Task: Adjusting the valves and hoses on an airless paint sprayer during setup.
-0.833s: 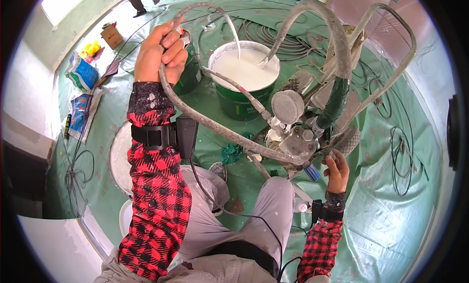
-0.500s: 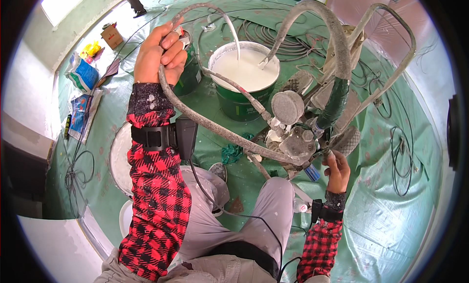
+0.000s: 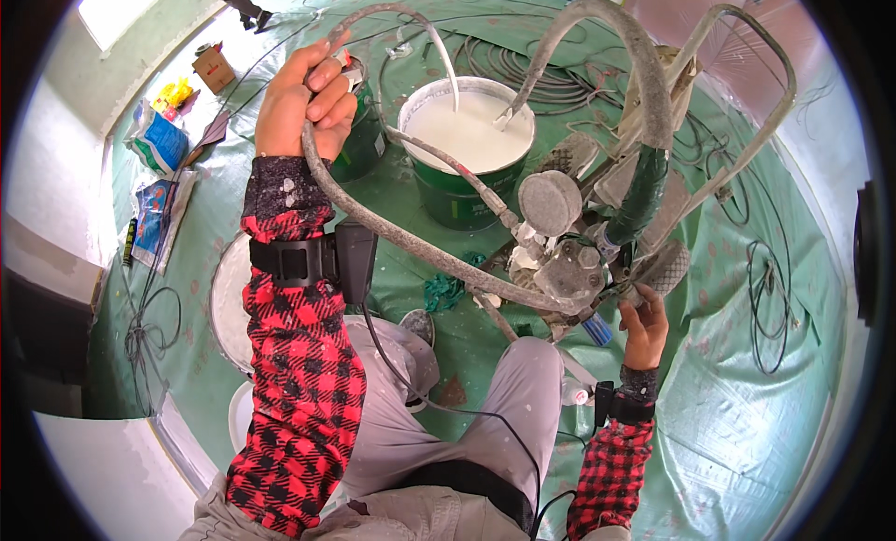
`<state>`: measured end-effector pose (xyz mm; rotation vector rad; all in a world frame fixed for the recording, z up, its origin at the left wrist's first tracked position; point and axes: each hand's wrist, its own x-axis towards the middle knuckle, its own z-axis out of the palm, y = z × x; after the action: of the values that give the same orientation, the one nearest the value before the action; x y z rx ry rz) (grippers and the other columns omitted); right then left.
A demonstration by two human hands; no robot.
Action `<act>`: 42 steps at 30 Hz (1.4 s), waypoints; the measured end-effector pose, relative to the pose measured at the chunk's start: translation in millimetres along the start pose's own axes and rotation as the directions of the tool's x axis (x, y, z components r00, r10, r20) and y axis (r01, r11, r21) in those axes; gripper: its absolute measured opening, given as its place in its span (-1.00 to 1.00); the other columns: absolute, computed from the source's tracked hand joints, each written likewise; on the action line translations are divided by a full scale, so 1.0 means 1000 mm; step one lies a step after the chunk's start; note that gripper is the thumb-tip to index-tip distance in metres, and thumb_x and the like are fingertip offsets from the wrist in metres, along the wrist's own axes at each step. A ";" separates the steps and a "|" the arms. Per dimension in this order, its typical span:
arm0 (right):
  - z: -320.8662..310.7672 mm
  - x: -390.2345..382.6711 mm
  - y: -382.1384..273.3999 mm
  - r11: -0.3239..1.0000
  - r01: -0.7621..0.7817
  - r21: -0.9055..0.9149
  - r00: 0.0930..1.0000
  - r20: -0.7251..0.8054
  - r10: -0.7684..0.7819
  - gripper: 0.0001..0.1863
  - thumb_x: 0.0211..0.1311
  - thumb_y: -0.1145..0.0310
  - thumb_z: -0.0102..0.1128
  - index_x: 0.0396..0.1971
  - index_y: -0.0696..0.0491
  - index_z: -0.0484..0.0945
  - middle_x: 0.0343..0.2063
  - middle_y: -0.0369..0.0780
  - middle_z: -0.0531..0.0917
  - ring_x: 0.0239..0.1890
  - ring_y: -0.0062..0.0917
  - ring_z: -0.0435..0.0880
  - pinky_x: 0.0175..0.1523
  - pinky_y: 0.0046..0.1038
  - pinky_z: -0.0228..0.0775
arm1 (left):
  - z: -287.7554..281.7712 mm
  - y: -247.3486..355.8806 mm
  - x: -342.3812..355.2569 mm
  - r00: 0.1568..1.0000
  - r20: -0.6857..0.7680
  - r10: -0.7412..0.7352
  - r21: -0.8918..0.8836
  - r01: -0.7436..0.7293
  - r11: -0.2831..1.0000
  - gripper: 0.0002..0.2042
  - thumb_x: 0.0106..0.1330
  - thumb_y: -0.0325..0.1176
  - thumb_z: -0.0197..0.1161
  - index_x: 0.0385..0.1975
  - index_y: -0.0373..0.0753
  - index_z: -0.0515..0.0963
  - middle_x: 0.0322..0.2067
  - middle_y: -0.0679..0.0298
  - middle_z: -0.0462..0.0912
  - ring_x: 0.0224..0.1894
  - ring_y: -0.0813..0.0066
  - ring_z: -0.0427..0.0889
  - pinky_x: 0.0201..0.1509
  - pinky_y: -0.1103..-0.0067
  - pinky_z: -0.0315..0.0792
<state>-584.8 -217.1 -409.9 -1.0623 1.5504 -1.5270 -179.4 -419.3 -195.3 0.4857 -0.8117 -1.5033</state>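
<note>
My left hand [image 3: 313, 98] is closed around a grey, paint-crusted hose [image 3: 401, 247] and holds it raised. From my grip the hose arches over, and its pale end dips into white paint [image 3: 457, 135] in a green bucket [image 3: 471, 194]. A thicker suction hose [image 3: 644, 70], partly wrapped in green tape, runs between the same bucket and a dirty paint sprayer pump [image 3: 569, 272]. At the pump's right side my right hand [image 3: 644, 328] has its fingers bent and pinched at a small part, too hidden to make out. A blue-banded fitting [image 3: 595, 330] sits beside that hand.
Behind my left hand stands another green bucket [image 3: 359, 144]. Coiled hoses [image 3: 532, 74] and loose cables [image 3: 770, 289] lie on the green floor sheet [image 3: 737, 401]. Bags [image 3: 161, 140] and a cardboard box [image 3: 214, 68] are at the left; a bottle [image 3: 576, 392] lies near my right wrist.
My right hand's fingers have shifted slightly at the pump. A person's legs at the far left have moved a little. My left hand keeps its hold on the hose.
</note>
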 end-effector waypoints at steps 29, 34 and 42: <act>0.003 0.002 -0.007 0.916 -0.396 0.067 0.914 -0.068 0.400 -0.43 0.29 -0.13 -0.01 -0.48 0.18 0.52 -0.81 -0.22 0.47 -0.79 -0.66 0.40 -0.66 -0.66 0.14 | 0.000 -0.002 0.003 1.000 -0.022 -0.005 0.018 0.006 1.000 -0.86 0.37 -0.41 -0.01 -0.21 -0.36 0.37 -0.64 0.45 0.22 -0.76 0.71 0.09 -0.70 0.71 0.00; 0.024 -0.005 -0.011 0.999 -0.037 -0.014 0.979 -0.202 0.033 -0.52 0.31 -0.02 0.02 -0.36 0.19 0.51 -0.71 -0.26 0.52 -0.73 -0.66 0.45 -0.64 -0.67 0.14 | -0.001 -0.003 0.002 1.000 -0.009 -0.005 0.014 0.005 1.000 -0.87 0.37 -0.42 -0.01 -0.21 -0.35 0.37 -0.64 0.45 0.23 -0.76 0.71 0.09 -0.70 0.70 0.00; 0.017 -0.005 -0.010 0.995 -0.099 0.033 0.980 -0.168 0.103 -0.63 0.31 0.12 0.08 -0.23 0.19 0.50 -0.69 -0.35 0.52 -0.70 -0.73 0.44 -0.64 -0.71 0.08 | -0.002 -0.002 0.003 1.000 -0.020 -0.013 0.004 0.013 1.000 -0.90 0.37 -0.43 -0.01 -0.28 -0.33 0.35 -0.64 0.45 0.22 -0.76 0.71 0.09 -0.70 0.70 0.00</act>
<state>-566.7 -219.4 -401.1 -0.8444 1.6692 -1.5966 -180.2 -422.9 -197.6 0.5093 -0.7978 -1.5065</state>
